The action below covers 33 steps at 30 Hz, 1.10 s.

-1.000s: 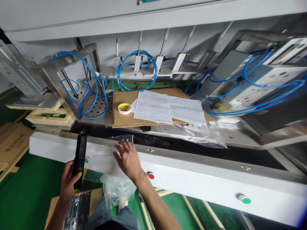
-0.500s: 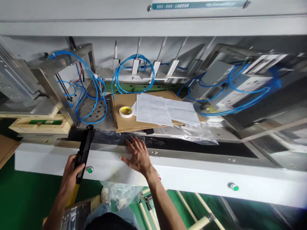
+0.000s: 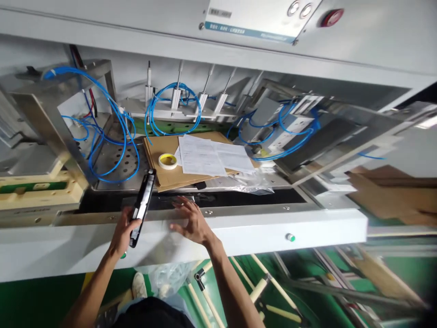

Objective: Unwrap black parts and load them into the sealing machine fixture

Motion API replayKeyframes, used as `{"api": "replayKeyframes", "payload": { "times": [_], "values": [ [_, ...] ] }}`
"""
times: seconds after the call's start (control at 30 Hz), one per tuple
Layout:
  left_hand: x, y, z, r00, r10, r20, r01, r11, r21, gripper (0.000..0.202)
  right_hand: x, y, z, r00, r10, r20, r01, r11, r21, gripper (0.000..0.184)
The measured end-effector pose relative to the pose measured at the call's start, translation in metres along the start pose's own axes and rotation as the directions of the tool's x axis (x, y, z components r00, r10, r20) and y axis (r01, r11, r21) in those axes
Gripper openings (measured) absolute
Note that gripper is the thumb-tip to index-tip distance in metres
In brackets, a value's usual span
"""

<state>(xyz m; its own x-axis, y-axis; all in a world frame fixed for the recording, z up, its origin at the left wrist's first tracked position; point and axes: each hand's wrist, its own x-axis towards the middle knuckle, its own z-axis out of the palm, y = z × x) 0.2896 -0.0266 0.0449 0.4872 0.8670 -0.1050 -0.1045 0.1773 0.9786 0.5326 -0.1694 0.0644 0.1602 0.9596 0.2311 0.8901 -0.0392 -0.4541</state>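
Note:
My left hand (image 3: 123,230) is closed round the lower end of a long flat black part (image 3: 142,206), held tilted up over the machine's white front rail (image 3: 259,228). My right hand (image 3: 191,220) lies spread, fingers apart, on a clear plastic film (image 3: 160,205) draped over the rail and the black belt behind it. The two hands are a short span apart.
Behind the belt lie a cardboard sheet (image 3: 160,175), a roll of yellow tape (image 3: 167,161) and printed papers (image 3: 205,156). Blue air hoses (image 3: 116,132) loop over a perforated metal plate. A green button (image 3: 290,237) sits on the rail. A plastic bag (image 3: 167,278) hangs below.
The view has swung to the right and up. My left hand has raised the black part toward the belt and nearer to my right hand, which stays spread on the film.

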Motion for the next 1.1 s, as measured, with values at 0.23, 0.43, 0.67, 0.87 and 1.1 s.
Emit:
{"api": "replayKeyframes", "payload": {
  "times": [0.23, 0.43, 0.67, 0.87, 1.1],
  "values": [
    [0.008, -0.020, -0.015, 0.998, -0.055, 0.006, 0.055, 0.998, -0.041, 0.052, -0.005, 0.033, -0.010, 0.911, 0.257, -0.322, -0.243, 0.966, 0.085, 0.037],
    [0.011, -0.023, -0.011, 1.000, -0.009, -0.010, 0.009, 1.000, -0.016, 0.049, -0.008, 0.002, 0.004, 0.906, 0.216, -0.364, -0.262, 0.962, -0.081, 0.043],
    [0.015, -0.015, -0.011, 0.999, -0.039, -0.030, 0.037, 0.997, -0.072, 0.049, -0.027, -0.011, 0.034, 0.993, 0.116, -0.028, -0.119, 0.950, -0.290, 0.098],
    [0.019, -0.008, -0.017, 0.996, -0.093, -0.011, 0.088, 0.969, -0.230, 0.046, -0.026, 0.007, 0.025, 0.991, 0.123, -0.054, -0.133, 0.959, -0.250, 0.104],
    [0.029, -0.002, -0.027, 0.988, -0.078, -0.136, 0.038, 0.960, -0.276, 0.039, -0.018, 0.010, 0.023, 0.992, 0.104, -0.073, -0.121, 0.949, -0.291, 0.095]
  ]
}}
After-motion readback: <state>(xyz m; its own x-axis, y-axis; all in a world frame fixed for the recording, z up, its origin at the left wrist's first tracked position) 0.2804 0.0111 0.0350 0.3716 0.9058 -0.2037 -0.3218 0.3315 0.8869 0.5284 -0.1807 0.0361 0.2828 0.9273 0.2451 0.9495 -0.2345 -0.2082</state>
